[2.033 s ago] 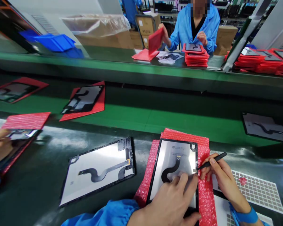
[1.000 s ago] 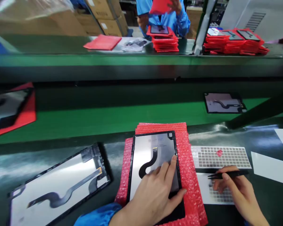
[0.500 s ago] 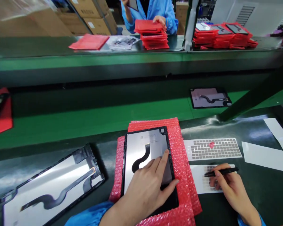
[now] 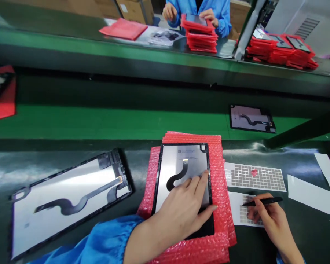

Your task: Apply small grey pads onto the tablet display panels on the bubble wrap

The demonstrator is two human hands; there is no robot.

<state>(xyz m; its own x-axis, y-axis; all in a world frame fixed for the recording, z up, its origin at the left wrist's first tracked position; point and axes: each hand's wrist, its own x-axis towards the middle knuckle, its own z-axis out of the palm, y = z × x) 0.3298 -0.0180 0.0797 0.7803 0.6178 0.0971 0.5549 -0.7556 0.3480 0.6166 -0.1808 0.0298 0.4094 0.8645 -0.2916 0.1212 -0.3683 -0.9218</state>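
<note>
Now, on the desk, red bubble wrap reaching its far edge bears the screen panel; the left hand lies outspread there, gripping nothing; the right hand has quit the panel's side for a gridded sheet, where work seems centred, pinching black tweezers

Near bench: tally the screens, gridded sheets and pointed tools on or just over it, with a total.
Screens: 2, one partly under the left hand
Gridded sheets: 2
Black pointed tool: 1, in the right hand
Total: 5
</note>
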